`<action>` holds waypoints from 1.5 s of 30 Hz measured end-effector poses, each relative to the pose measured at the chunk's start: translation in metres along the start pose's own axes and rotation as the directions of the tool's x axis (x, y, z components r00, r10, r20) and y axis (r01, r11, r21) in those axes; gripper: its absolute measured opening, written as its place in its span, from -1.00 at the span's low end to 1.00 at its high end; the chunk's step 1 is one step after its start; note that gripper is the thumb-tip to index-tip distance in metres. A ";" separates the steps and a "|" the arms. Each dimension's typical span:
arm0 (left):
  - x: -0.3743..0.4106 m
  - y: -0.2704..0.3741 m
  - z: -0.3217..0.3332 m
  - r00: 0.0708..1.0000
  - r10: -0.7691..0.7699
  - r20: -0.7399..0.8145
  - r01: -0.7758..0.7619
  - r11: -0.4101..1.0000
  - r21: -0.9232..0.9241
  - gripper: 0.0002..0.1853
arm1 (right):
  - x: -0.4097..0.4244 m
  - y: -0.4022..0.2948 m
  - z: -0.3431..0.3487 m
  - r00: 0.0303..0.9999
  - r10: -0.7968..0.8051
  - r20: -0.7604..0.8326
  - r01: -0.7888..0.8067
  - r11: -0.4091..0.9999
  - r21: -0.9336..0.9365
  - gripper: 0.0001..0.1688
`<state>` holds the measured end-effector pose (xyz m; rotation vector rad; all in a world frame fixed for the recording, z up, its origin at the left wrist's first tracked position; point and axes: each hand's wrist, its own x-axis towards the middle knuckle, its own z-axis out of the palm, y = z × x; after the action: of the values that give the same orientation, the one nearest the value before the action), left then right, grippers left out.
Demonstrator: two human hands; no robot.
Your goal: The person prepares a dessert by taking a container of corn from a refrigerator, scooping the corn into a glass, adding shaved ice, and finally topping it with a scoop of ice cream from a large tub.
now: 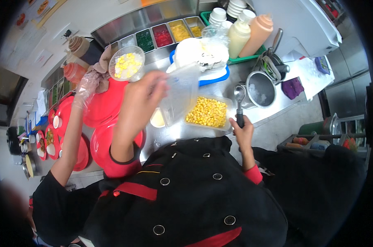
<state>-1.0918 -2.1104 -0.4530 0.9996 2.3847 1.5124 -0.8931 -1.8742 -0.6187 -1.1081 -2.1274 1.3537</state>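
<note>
My left hand (148, 94) grips a translucent plastic lid (182, 92), which is tilted and overlaps the left edge of a rectangular container of corn kernels (206, 111). Around the dark handle of a metal scoop (239, 95) my right hand (244, 129) is closed. The scoop's bowl points away from me, just right of the corn container. Behind my left hand stands a clear plastic cup (127, 64) with corn on top of something white. A small tub of pale yellow contents (157, 118) is partly covered by the lid.
A co-worker's gloved hand (87, 88) reaches in at left, near a cloth. Red plates (104, 103) crowd that side. Topping pans (163, 35) line the back, beside a tied plastic bag (202, 54) and sauce bottles (256, 35). A metal pitcher (262, 89) stands right.
</note>
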 end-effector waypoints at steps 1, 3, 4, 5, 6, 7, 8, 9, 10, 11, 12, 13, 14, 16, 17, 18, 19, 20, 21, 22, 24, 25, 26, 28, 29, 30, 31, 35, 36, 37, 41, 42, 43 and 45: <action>-0.010 -0.017 -0.013 0.992 -0.129 -0.009 0.127 0.986 -0.103 -0.79 | 0.001 -0.003 -0.006 0.997 -0.073 -0.018 0.071 0.993 -0.095 -0.65; -0.031 -0.062 -0.029 0.926 -0.378 0.008 0.362 0.878 -0.313 -0.77 | 0.002 -0.003 -0.015 0.991 -0.129 -0.034 0.125 0.988 -0.086 -0.65; -0.044 -0.084 -0.031 0.889 -0.458 0.016 0.434 0.829 -0.353 -0.76 | 0.005 -0.001 -0.016 0.991 -0.131 -0.023 0.129 0.989 -0.078 -0.66; -0.058 -0.108 -0.029 0.846 -0.532 0.028 0.498 0.771 -0.396 -0.76 | 0.008 0.000 -0.018 0.991 -0.137 -0.013 0.135 0.988 -0.073 -0.66; -0.066 -0.129 -0.026 0.799 -0.599 0.047 0.556 0.707 -0.438 -0.75 | 0.009 0.000 -0.019 0.990 -0.141 -0.007 0.140 0.988 -0.068 -0.67; -0.071 -0.148 -0.022 0.785 -0.618 0.040 0.561 0.681 -0.470 -0.75 | 0.010 -0.003 -0.018 0.993 -0.115 0.015 0.116 0.991 -0.064 -0.68; -0.077 -0.166 -0.018 0.769 -0.639 0.035 0.566 0.653 -0.504 -0.75 | 0.010 -0.008 -0.016 0.995 -0.089 0.039 0.091 0.994 -0.063 -0.69; -0.081 -0.180 -0.014 0.752 -0.658 0.030 0.568 0.625 -0.536 -0.74 | 0.011 -0.012 -0.013 0.996 -0.063 0.063 0.067 0.996 -0.062 -0.69; -0.081 -0.187 -0.010 0.756 -0.655 0.008 0.554 0.633 -0.540 -0.74 | 0.012 -0.015 -0.008 0.996 -0.037 0.082 0.042 0.998 -0.056 -0.71; -0.080 -0.195 -0.008 0.759 -0.651 -0.013 0.541 0.642 -0.542 -0.75 | 0.012 -0.016 -0.002 0.995 -0.011 0.101 0.016 0.999 -0.049 -0.72; -0.079 -0.201 -0.005 0.762 -0.647 -0.038 0.528 0.652 -0.544 -0.75 | 0.013 -0.016 0.002 0.992 0.015 0.122 -0.010 0.999 -0.042 -0.73; -0.079 -0.209 -0.002 0.769 -0.637 -0.058 0.533 0.689 -0.491 -0.75 | 0.015 -0.014 0.003 0.989 0.031 0.143 -0.030 0.999 -0.011 -0.74; -0.078 -0.215 0.000 0.777 -0.625 -0.077 0.538 0.722 -0.436 -0.75 | 0.017 -0.010 0.004 0.985 0.047 0.163 -0.051 0.999 0.019 -0.75; -0.074 -0.219 0.001 0.809 -0.572 -0.134 0.547 0.816 -0.187 -0.74 | 0.021 -0.004 0.004 0.978 0.072 0.197 -0.073 0.997 -0.001 -0.77; -0.072 -0.220 0.001 0.836 -0.525 -0.163 0.534 0.846 0.013 -0.73 | 0.023 0.000 0.003 0.978 0.057 0.201 -0.059 0.998 0.007 -0.77; -0.071 -0.221 0.002 0.862 -0.474 -0.178 0.504 0.837 0.214 -0.72 | 0.023 0.006 0.002 0.978 0.044 0.204 -0.048 0.999 0.014 -0.77; -0.067 -0.206 0.001 0.865 -0.473 -0.166 0.501 0.814 0.293 -0.71 | 0.023 0.010 -0.001 0.978 0.033 0.204 -0.038 0.999 0.023 -0.77; -0.064 -0.189 -0.002 0.868 -0.473 -0.153 0.494 0.786 0.371 -0.70 | 0.023 0.013 -0.005 0.975 0.031 0.222 -0.046 0.997 0.063 -0.78; -0.061 -0.171 -0.004 0.870 -0.473 -0.143 0.483 0.754 0.445 -0.69 | 0.021 0.015 -0.009 0.970 0.026 0.241 -0.052 0.993 0.102 -0.79; -0.060 -0.161 -0.003 0.914 -0.366 -0.176 0.406 0.800 0.442 -0.67 | 0.019 0.017 -0.012 0.966 0.023 0.259 -0.061 0.988 0.142 -0.79; -0.062 -0.144 0.002 0.958 -0.149 -0.245 0.247 0.862 0.443 -0.63 | 0.011 0.009 -0.017 0.964 0.027 0.264 -0.077 0.980 0.182 -0.81; -0.060 -0.135 0.010 0.963 -0.168 -0.212 0.229 0.924 0.307 -0.61 | 0.008 0.002 -0.020 0.963 0.026 0.267 -0.082 0.976 0.202 -0.81; -0.056 -0.124 0.022 0.967 -0.183 -0.176 0.212 0.963 0.164 -0.58 | 0.005 -0.007 -0.023 0.961 0.037 0.274 -0.090 0.979 0.185 -0.81; -0.052 -0.111 0.045 0.958 -0.287 0.009 0.285 0.949 -0.134 -0.50 | -0.003 -0.029 -0.028 0.956 0.059 0.287 -0.105 0.983 0.150 -0.81; -0.053 -0.109 0.055 0.921 -0.353 0.167 0.387 0.883 -0.265 -0.44 | -0.005 -0.038 -0.030 0.956 0.050 0.290 -0.095 0.985 0.144 -0.81; -0.055 -0.110 0.066 0.924 -0.329 0.196 0.376 0.875 -0.305 -0.41 | -0.007 -0.047 -0.031 0.957 0.041 0.288 -0.084 0.987 0.139 -0.82; -0.057 -0.112 0.077 0.927 -0.305 0.219 0.366 0.865 -0.343 -0.37 | -0.007 -0.058 -0.032 0.956 0.029 0.291 -0.071 0.988 0.136 -0.82; -0.057 -0.106 0.085 0.957 -0.071 0.282 0.235 0.760 -0.606 -0.16 | -0.008 -0.111 -0.040 0.951 -0.068 0.303 -0.003 0.974 0.227 -0.84; -0.050 -0.088 0.077 0.934 -0.054 0.353 0.312 0.607 -0.731 -0.11 | -0.005 -0.118 -0.041 0.942 -0.129 0.311 0.053 0.970 0.239 -0.84; -0.053 -0.085 0.073 0.927 -0.090 0.364 0.363 0.458 -0.812 -0.11 | -0.001 -0.130 -0.040 0.917 -0.156 0.366 0.098 0.980 0.173 -0.82; -0.066 -0.065 0.035 0.891 -0.261 0.371 0.396 0.050 -0.917 -0.08 | 0.012 -0.182 -0.027 0.784 -0.482 0.391 0.546 0.835 -0.065 -0.71; -0.072 -0.064 0.025 0.909 -0.263 0.323 0.344 0.037 -0.938 -0.09 | 0.012 -0.194 -0.023 0.699 -0.615 0.365 0.692 0.711 -0.127 -0.67; -0.075 -0.065 0.021 0.924 -0.299 0.240 0.275 0.078 -0.958 -0.10 | 0.011 -0.205 -0.022 0.618 -0.672 0.409 0.778 0.597 -0.196 -0.64; -0.080 -0.067 0.015 0.929 -0.363 0.072 0.144 0.175 -0.974 -0.11 | 0.008 -0.229 -0.021 0.437 -0.741 0.510 0.898 0.325 -0.298 -0.57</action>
<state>-1.0537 -2.1655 -0.5347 0.0853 0.9515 2.3996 -0.9788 -1.9071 -0.4077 0.2432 -2.7339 0.3800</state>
